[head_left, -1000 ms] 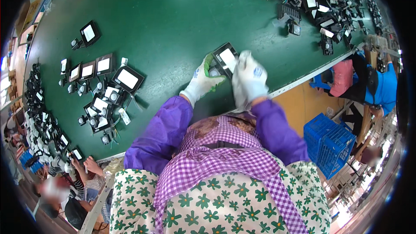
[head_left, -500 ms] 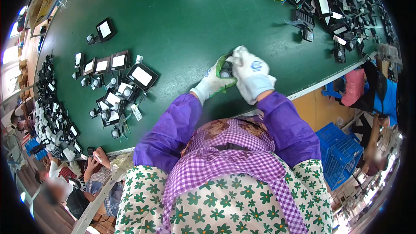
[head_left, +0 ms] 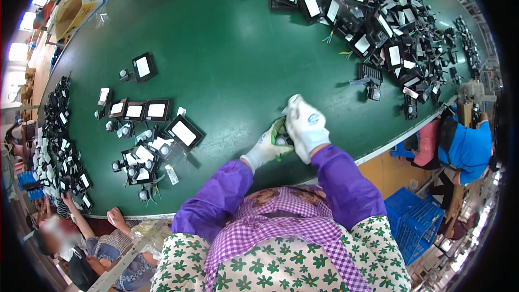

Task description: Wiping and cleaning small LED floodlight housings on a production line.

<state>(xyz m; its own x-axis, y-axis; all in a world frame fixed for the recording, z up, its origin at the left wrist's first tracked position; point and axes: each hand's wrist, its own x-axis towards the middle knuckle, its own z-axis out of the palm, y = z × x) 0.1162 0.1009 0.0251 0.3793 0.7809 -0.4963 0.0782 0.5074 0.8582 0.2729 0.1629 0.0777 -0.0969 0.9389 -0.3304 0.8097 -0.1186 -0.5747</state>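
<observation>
My left hand (head_left: 266, 148), in a white glove with a green palm, is closed around a small black sensor floodlight (head_left: 281, 140); a round pale sensor dome shows between thumb and fingers. Against its right side presses my right hand (head_left: 307, 123), in a white glove with a blue mark, fingers curled. What those right fingers grip is hidden. Both hands are above the green table (head_left: 238, 70) near its front edge. To their left lies a loose group of black floodlights (head_left: 156, 110) with white panels and round sensors.
A big heap of floodlights (head_left: 393, 54) covers the far right; another pile (head_left: 59, 130) lines the left edge. One floodlight (head_left: 143, 67) lies apart at left. A blue crate (head_left: 413, 221) stands below the table at right. Co-workers sit at lower left and right, one in a blue top (head_left: 467, 143).
The view has tilted, so the table and piles sit lower in the picture. My right hand has turned slightly against the left. At lower left, a co-worker's hands have moved apart.
</observation>
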